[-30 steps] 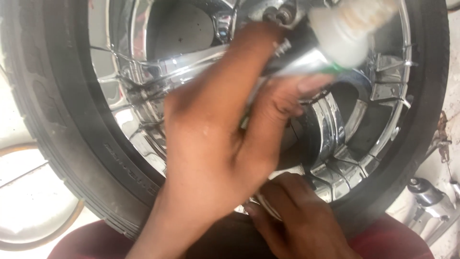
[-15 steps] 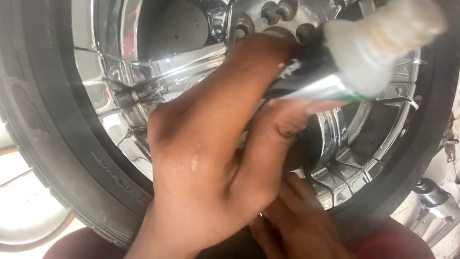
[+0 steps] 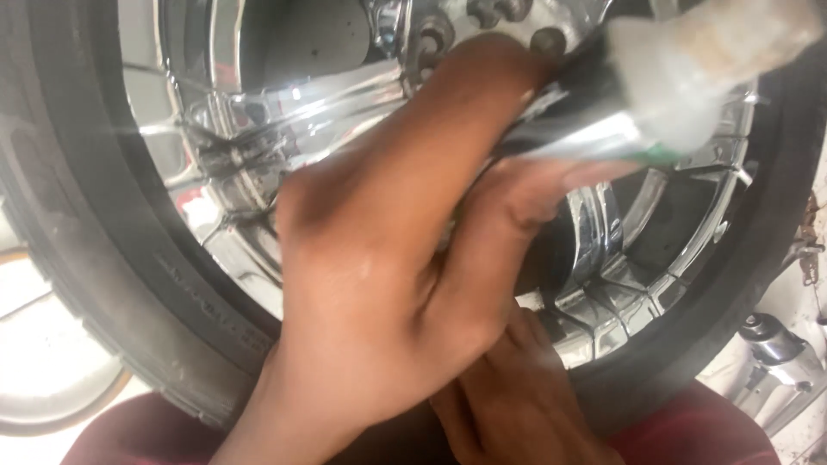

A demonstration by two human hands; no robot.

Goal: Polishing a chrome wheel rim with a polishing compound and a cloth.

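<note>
- Spray can (image 3: pixel 594 129): dark body with a silvery glare stripe and a whitish translucent cap (image 3: pixel 715 60), lying tilted across the upper right of the chrome wheel (image 3: pixel 258 215), cap end pointing to the upper right. The can is close to the camera and blurred.
- Left hand (image 3: pixel 388 284): in front of the wheel centre, fingers and thumb wrapped around the can body, clenched on it. The forefinger runs along the top of the can; the thumb presses on its underside.
- Right hand (image 3: pixel 517 405): below the wheel hub, under and partly behind the left hand, fingers reaching toward the lower spokes. Whether it grasps anything cannot be told, as the fingertips are hidden.
- Chrome wheel: polished spokes; lug nuts (image 3: pixel 491 13) visible at its upper centre, just above the left forefinger.
- Tyre (image 3: pixel 112 258): black rubber, surrounding the wheel on all visible sides.
- Red garment (image 3: pixel 706 430): below the tyre, at the lower edge.
- Metal fitting (image 3: pixel 775 353): lower right of the tyre, apart from it.
</note>
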